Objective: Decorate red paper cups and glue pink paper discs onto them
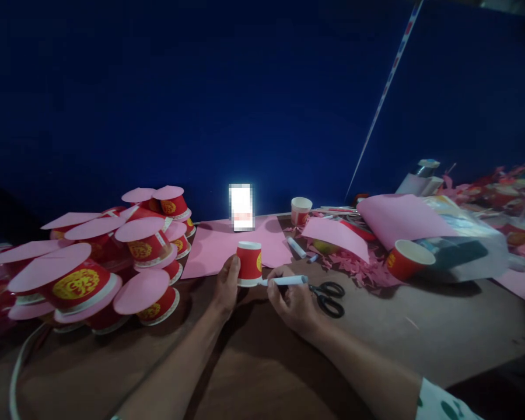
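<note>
On a brown table [254, 373] lies pink paper [210, 256]. Near its front edge, the left hand [228, 281] grasps a red cup [248, 263], and the right hand [295, 300] pinches a slim pale marker [291, 280] by the cup's lower edge.

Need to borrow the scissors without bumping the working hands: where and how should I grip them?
Probably best to pinch the handle loops of the scissors together, coming from above and the right. The loops fan out rightward in plain view, while the other end runs toward the right hand, and the blades are hidden.
</note>
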